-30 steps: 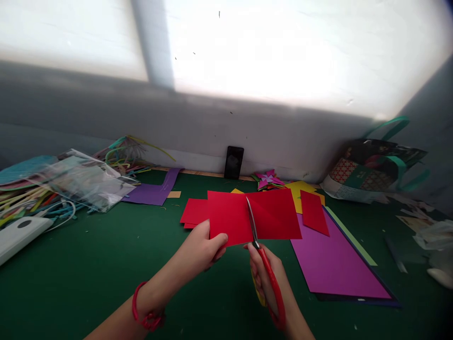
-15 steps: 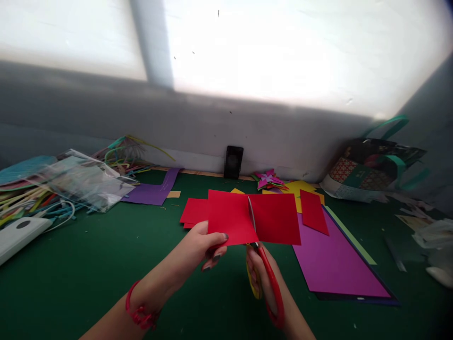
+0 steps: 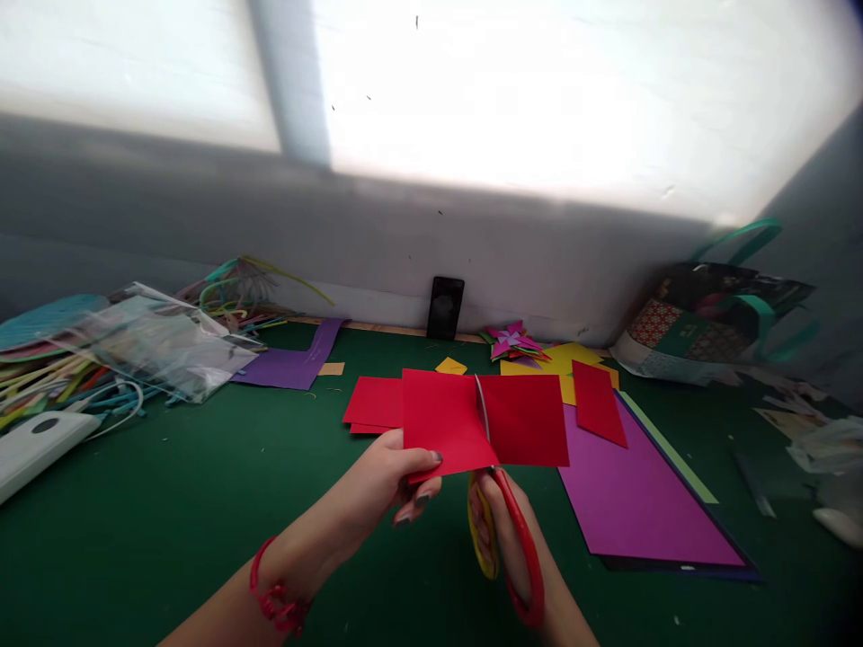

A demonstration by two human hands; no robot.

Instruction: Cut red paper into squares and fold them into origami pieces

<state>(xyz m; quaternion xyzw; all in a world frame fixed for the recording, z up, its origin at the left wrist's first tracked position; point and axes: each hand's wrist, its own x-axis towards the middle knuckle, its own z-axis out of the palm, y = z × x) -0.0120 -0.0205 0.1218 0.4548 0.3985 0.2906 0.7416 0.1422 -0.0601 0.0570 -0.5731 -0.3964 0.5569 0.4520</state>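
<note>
In front of me a sheet of red paper (image 3: 441, 413) is held up off the table, its left part pinched by my left hand (image 3: 404, 472) between thumb and fingers. My right hand (image 3: 502, 512) is closed round the red and yellow handles of a pair of scissors (image 3: 528, 566). The blades reach up through the paper's middle, with one blade showing on top. Right of the blade, the other part of the sheet looks darker and slightly bent away. More red paper pieces (image 3: 373, 404) lie on the table behind my left hand.
On the right lie purple sheets (image 3: 653, 494) with a red strip (image 3: 598, 403) across them, and a patterned bag (image 3: 688, 328). Paper stars (image 3: 512, 341) and a phone (image 3: 445, 308) stand along the wall. Pipe cleaners, a plastic bag (image 3: 182, 346) and a white device (image 3: 44, 449) fill the left.
Both hands, the red paper and the scissors have shifted slightly downward, and the left hand a little to the right. A small yellow paper piece behind the sheet shows more fully.
</note>
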